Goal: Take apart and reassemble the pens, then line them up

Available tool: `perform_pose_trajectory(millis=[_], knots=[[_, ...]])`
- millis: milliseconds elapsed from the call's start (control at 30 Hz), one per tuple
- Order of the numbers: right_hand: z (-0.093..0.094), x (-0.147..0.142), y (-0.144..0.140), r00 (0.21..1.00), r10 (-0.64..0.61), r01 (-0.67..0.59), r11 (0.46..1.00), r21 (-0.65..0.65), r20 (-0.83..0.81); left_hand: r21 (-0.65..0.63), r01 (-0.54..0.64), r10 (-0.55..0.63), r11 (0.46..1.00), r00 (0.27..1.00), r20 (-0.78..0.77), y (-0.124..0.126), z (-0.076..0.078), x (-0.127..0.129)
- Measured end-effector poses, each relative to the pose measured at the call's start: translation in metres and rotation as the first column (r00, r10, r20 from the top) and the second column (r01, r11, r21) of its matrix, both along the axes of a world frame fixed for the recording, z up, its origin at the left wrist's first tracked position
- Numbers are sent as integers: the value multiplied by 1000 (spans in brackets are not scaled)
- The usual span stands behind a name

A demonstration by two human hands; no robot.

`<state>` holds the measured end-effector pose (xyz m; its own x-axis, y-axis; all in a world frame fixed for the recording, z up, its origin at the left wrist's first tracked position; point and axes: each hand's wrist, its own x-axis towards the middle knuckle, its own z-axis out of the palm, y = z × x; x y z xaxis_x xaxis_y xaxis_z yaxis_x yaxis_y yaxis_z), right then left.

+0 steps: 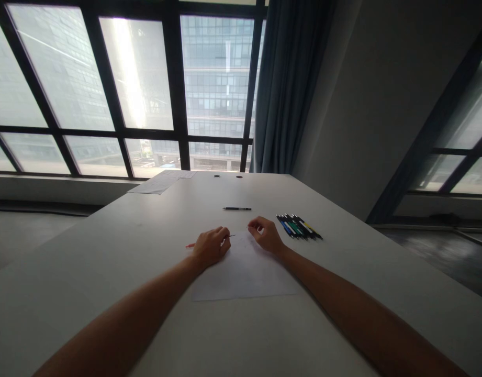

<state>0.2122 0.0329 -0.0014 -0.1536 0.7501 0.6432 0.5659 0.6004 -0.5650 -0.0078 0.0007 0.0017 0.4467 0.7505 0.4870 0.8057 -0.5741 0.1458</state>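
Fingers closed, my left hand (212, 247) rests at the left edge of a white sheet of paper (244, 280). It grips a slim red pen (190, 245), whose red end shows left of the hand while a thin dark tip points right; its middle is hidden. My right hand (266, 235) is a short gap away, over the sheet's upper right part. Its thumb and forefinger pinch together, with a tiny pale spot at the fingertips too small to name. Beyond both hands a black pen (236, 209) lies crosswise on the table.
Several dark pens (299, 227), some with blue, green or yellow parts, lie side by side right of my right hand. More papers (156, 183) lie at the white table's (107, 293) far left corner. Two small round discs (239, 177) sit near the far edge. Windows and a curtain (286, 89) stand behind.
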Motion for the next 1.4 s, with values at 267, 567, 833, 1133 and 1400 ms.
perform_pose_trajectory(millis=[267,567,833,1133,1400], knots=[[-6,25,21,984,-167,171,983,61,-66,-22,-20,19,1000,999,-32,-1,1,0],[-10,27,24,984,-150,149,989,16,95,-60,-36,33,998,999,-37,-3,4,1],[-13,18,22,968,-129,159,979,-126,214,-60,-49,46,997,998,-44,-3,2,1],[-7,-3,43,926,-262,290,955,-69,273,-70,-76,72,995,996,-53,-1,0,3],[-8,-5,48,880,-255,315,945,-89,400,-86,-77,72,993,996,-56,-2,3,3]])
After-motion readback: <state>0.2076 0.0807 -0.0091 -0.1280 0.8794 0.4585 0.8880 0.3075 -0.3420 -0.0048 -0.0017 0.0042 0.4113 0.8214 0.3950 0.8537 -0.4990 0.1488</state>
